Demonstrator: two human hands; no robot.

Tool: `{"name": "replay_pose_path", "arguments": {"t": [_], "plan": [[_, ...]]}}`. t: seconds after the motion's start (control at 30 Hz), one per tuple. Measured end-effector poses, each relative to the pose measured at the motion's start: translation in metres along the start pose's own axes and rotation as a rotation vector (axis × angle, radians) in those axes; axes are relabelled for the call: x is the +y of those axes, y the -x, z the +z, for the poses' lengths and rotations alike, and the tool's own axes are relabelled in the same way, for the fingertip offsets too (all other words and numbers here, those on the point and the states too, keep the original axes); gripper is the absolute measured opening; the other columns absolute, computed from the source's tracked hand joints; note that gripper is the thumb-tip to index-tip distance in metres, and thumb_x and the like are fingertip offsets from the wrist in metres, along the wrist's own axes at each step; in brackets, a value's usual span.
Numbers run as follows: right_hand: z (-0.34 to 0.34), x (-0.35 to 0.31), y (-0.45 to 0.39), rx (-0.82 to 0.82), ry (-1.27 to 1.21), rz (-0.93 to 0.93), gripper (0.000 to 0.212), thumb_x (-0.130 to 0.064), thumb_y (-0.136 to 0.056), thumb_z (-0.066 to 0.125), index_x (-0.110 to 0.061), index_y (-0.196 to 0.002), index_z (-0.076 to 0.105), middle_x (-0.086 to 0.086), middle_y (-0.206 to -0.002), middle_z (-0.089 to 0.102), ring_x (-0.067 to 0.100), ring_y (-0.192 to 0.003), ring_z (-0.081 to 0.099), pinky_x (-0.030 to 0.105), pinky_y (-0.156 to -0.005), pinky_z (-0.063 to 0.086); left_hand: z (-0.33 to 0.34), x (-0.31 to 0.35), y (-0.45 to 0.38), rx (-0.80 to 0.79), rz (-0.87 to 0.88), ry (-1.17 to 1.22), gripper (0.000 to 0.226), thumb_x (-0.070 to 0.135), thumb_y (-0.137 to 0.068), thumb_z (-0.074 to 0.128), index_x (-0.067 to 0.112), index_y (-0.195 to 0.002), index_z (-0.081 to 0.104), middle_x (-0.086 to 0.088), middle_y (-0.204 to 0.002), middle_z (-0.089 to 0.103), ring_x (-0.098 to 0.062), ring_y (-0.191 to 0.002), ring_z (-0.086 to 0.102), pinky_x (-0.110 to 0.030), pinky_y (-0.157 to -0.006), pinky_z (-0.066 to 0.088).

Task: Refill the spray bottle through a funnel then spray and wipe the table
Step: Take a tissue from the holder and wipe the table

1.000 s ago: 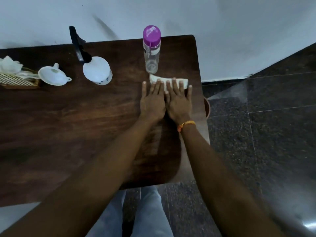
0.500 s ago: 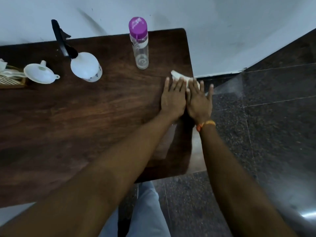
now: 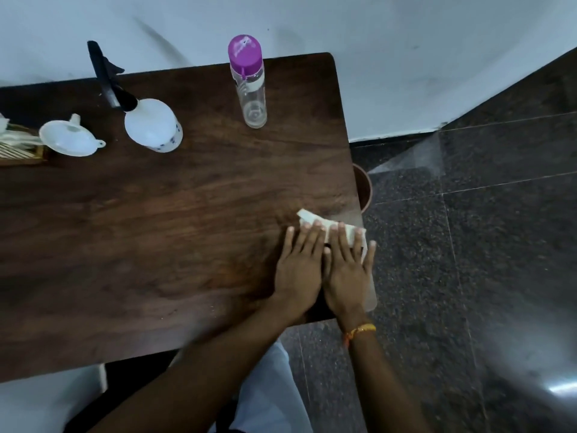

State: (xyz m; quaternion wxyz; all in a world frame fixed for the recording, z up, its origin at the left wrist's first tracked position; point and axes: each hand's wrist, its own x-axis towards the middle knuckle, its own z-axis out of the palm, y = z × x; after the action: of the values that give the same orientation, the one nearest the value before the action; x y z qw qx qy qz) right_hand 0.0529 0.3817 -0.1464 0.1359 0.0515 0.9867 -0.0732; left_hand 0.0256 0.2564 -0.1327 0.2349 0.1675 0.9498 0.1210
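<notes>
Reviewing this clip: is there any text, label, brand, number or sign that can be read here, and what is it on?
None can be read.
Spray bottle: small blue marks near its base, too small and blurred to read.
Clear bottle with the purple cap: a pale mark on the cap and a whitish patch on the body, both blurred, no letters legible.
Funnel, white cloth and table: no markings visible.

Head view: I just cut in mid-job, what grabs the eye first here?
Two hands, the left hand and the right hand, lie flat side by side, pressing a white cloth on the table near its right edge. At the far side stand a clear bottle with a purple cap, a white spray bottle and a funnel left of it.
</notes>
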Motion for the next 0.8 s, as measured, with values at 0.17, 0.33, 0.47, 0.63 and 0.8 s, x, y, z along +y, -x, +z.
{"name": "replay_pose_path", "arguments": {"t": [0.17, 0.33, 0.47, 0.63, 0.8], "plan": [[-0.019, 0.017, -0.078, 0.039, 0.002, 0.07, 0.059, -0.041, -0.113, 0.015, -0.017, -0.166, 0.027, 0.003, -0.173, 0.024, 0.036, -0.163, 0.003, 0.061, -0.13, -0.001, -0.042, 0.014, -0.075, 0.022, 0.002, -0.055, 0.06, 0.032, -0.108, 0.024, 0.016, -0.165, 0.016, 0.0, -0.173, 0.015, -0.018, -0.161, 0.006, -0.051, -0.128, -0.01], [-0.003, -0.038, -0.077, 0.056, -0.037, -0.086, 0.057, -0.036, -0.113, 0.026, -0.016, -0.167, 0.024, 0.005, -0.175, 0.019, 0.033, -0.163, 0.004, 0.061, -0.13, 0.006, -0.042, -0.036, -0.043, -0.01, -0.181, -0.111, 0.068, 0.031, -0.099, 0.01, 0.014, -0.165, 0.007, -0.003, -0.174, 0.007, -0.019, -0.161, 0.0, -0.052, -0.128, -0.011], [0.016, -0.051, 0.017, 0.008, -0.102, -0.145, 0.059, -0.033, -0.113, 0.032, -0.018, -0.168, 0.017, 0.004, -0.177, 0.007, 0.028, -0.164, -0.005, 0.057, -0.131, 0.007, 0.0, -0.04, 0.044, 0.014, -0.149, -0.108, 0.067, 0.032, -0.102, 0.02, 0.006, -0.164, 0.012, -0.013, -0.173, 0.007, -0.028, -0.161, 0.002, -0.054, -0.128, -0.01], [0.016, -0.005, 0.065, -0.033, 0.03, -0.039, 0.064, -0.036, -0.11, 0.034, -0.011, -0.167, 0.02, 0.007, -0.176, 0.011, 0.032, -0.164, -0.002, 0.057, -0.131, 0.001, 0.034, 0.014, 0.061, -0.004, -0.025, -0.04, 0.06, 0.024, -0.105, 0.021, -0.003, -0.156, 0.036, -0.023, -0.165, 0.029, -0.036, -0.155, 0.027, -0.051, -0.128, 0.017], [-0.007, 0.009, -0.025, 0.01, 0.107, -0.054, 0.07, -0.034, -0.104, 0.035, 0.0, -0.163, 0.021, 0.021, -0.171, 0.023, 0.04, -0.162, 0.004, 0.063, -0.13, 0.004, -0.006, 0.008, -0.026, -0.029, 0.02, -0.064, 0.064, 0.025, -0.103, 0.018, 0.0, -0.162, 0.016, -0.02, -0.171, 0.013, -0.033, -0.16, 0.009, -0.051, -0.13, 0.006]]}}
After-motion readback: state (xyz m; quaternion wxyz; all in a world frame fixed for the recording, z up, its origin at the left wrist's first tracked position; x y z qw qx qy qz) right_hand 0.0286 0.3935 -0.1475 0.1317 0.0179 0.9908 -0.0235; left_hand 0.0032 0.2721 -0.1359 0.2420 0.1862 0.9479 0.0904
